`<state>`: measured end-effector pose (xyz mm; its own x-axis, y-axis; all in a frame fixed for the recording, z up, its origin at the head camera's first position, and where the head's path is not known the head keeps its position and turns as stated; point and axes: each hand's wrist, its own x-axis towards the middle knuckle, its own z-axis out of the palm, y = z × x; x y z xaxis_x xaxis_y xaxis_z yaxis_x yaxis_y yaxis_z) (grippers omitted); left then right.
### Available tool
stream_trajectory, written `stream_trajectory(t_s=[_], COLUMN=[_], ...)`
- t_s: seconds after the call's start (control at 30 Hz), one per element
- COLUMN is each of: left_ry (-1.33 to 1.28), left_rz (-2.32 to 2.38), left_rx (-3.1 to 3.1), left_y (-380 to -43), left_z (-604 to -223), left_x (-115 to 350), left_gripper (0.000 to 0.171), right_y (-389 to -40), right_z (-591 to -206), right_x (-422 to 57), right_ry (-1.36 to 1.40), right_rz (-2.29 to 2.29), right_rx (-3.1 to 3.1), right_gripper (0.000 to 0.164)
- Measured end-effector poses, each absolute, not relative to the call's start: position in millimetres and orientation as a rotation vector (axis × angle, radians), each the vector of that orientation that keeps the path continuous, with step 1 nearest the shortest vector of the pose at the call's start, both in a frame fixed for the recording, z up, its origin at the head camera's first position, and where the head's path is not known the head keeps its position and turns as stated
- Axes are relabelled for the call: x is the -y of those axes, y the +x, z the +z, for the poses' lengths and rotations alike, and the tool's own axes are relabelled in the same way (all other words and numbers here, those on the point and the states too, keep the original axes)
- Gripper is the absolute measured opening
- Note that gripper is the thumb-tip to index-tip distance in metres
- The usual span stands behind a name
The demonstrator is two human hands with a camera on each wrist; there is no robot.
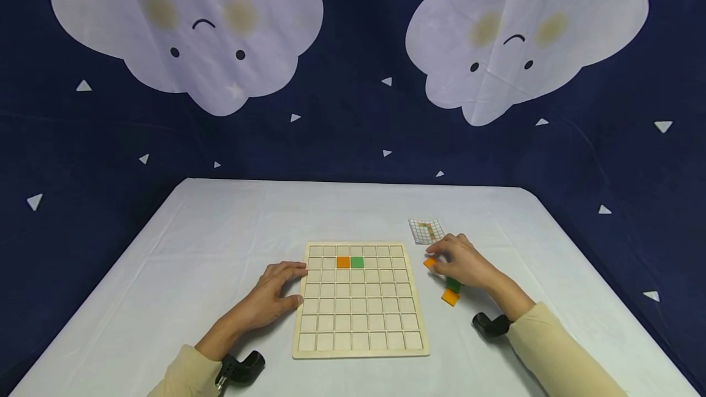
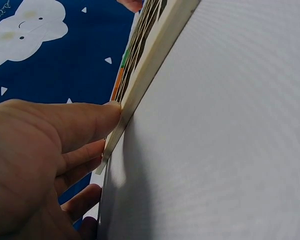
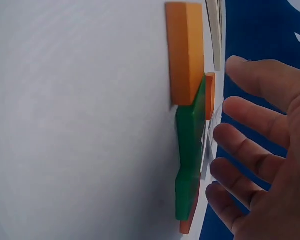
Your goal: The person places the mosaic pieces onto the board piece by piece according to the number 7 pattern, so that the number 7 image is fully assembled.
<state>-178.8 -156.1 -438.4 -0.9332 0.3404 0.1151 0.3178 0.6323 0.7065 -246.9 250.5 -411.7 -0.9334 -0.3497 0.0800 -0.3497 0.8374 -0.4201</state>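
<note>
A pale wooden grid board (image 1: 361, 355) lies on the table, with an orange tile (image 1: 343, 262) and a green tile (image 1: 357, 262) side by side in its second row from the far edge. My left hand (image 1: 265, 302) rests at the board's left edge; in the left wrist view its thumb (image 2: 85, 122) touches the rim. Right of the board, my right hand (image 1: 466, 264) hovers over loose tiles, its thumb and fingers apart with nothing between them. Under it lie an orange tile (image 3: 185, 55), green tiles (image 3: 190, 135) and a smaller-looking orange one (image 3: 210, 97). The hand partly hides them in the head view.
A small card (image 1: 421, 233) printed with a coloured grid pattern lies just beyond the right hand. White cloth (image 1: 220, 219) covers the table, and a dark blue curtain (image 1: 342, 78) with clouds hangs behind it. Black wrist cameras (image 1: 245, 368) are on both arms.
</note>
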Motion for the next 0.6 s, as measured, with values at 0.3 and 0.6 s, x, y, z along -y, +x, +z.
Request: stream_trajectory(t_s=[0.3,0.6], left_ry=[0.565,0.556], left_rz=[1.204,1.205], left_rx=[-2.814,-2.815], left_y=[-178.0,-177.9], left_z=[-438.0,-437.6], left_x=[155.8,155.3], left_gripper=[0.047,0.047], right_y=[-247.2,-245.9], right_z=[-414.1,-413.9], right_x=[-256.0,-257.8], right_ry=[0.624,0.632], right_rz=[0.639,0.607], right_rx=[3.037,3.051], right_gripper=[0.035,0.033])
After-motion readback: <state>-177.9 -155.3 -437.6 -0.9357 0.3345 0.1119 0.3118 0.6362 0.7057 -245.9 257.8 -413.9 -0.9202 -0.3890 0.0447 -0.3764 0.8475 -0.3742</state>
